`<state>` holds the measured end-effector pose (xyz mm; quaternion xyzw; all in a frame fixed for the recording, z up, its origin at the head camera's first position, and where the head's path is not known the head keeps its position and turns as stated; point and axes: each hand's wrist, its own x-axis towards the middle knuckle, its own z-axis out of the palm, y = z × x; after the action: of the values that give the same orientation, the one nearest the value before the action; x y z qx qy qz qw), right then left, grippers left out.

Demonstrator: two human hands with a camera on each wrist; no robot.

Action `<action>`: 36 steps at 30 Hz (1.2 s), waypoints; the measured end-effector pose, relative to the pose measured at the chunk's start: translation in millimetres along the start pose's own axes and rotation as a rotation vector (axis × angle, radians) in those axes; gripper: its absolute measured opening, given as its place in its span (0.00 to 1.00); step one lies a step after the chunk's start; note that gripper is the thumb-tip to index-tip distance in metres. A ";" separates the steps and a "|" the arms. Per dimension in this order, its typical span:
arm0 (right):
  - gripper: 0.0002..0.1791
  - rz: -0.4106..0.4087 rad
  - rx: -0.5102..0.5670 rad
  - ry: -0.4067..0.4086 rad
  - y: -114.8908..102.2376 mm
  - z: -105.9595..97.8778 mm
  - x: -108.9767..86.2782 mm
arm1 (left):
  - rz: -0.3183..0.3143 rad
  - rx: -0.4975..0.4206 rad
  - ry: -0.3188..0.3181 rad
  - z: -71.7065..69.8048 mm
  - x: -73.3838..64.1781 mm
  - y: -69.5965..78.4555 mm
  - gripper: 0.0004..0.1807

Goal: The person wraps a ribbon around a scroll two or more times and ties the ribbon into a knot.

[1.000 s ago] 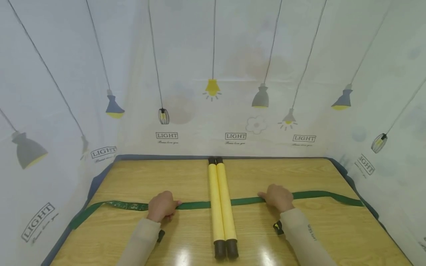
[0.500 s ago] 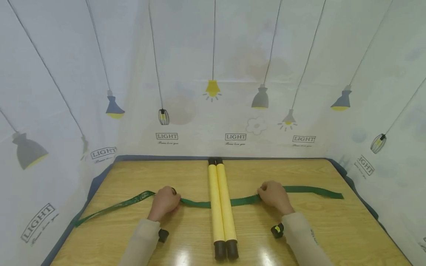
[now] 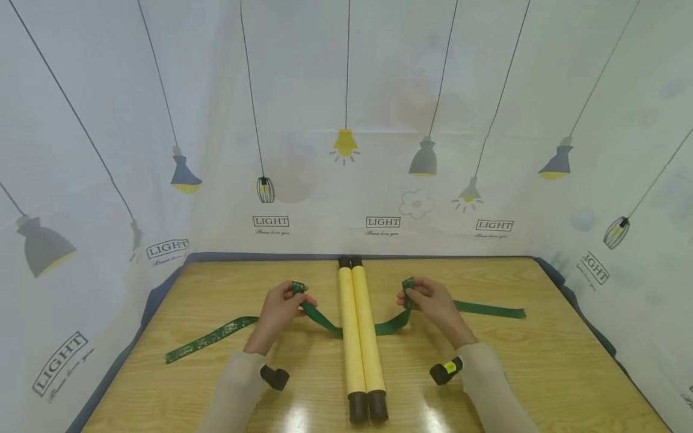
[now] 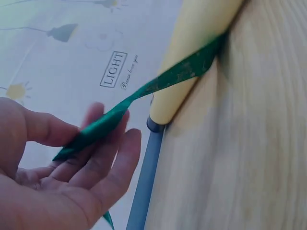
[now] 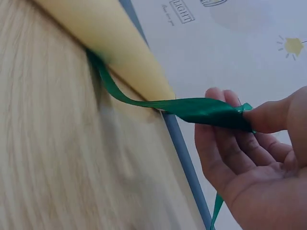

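Two yellow tubes (image 3: 358,337) with dark end caps lie side by side on the table, pointing away from me. Beneath them runs a green ribbon (image 3: 390,326), patterned in a paler tone on one face. On the left, my left hand (image 3: 280,310) pinches the ribbon between thumb and fingers, lifting it off the wood; its loose end trails further left. My right hand (image 3: 430,299) pinches the other side the same way, and that tail lies out to the right. Both wrist views show the ribbon (image 4: 98,127) twisting from the fingers down to the tube (image 5: 115,43).
The wood-grain table (image 3: 216,288) meets a pale wall covering (image 3: 303,90) printed with hanging lamps. A dark blue-grey strip (image 3: 260,257) edges the tabletop. Black wrist devices (image 3: 446,371) hang under both sleeves.
Both hands have risen from the table and moved inward towards the tubes, raising the ribbon on each side. The ribbon's two loose ends have been drawn in. The tubes stay put.
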<state>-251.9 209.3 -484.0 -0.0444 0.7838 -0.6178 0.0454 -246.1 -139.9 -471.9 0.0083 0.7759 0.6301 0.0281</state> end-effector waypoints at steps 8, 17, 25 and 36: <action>0.18 0.004 0.154 -0.057 -14.9 11.5 3.8 | 0.064 -0.149 -0.104 12.4 0.7 14.7 0.16; 0.17 -0.042 0.163 -0.109 -34.9 27.2 2.9 | 0.124 -0.051 -0.258 33.4 4.8 18.4 0.12; 0.17 -0.103 0.120 -0.167 -42.0 40.8 0.1 | 0.151 0.038 -0.371 53.3 3.0 25.8 0.14; 0.16 -0.185 -0.013 -0.293 -46.9 48.3 -2.6 | 0.198 0.108 -0.440 67.0 5.6 23.6 0.13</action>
<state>-242.6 152.2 -449.5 -0.2061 0.7654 -0.6011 0.1017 -248.6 -69.3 -462.7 0.2228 0.7792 0.5703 0.1341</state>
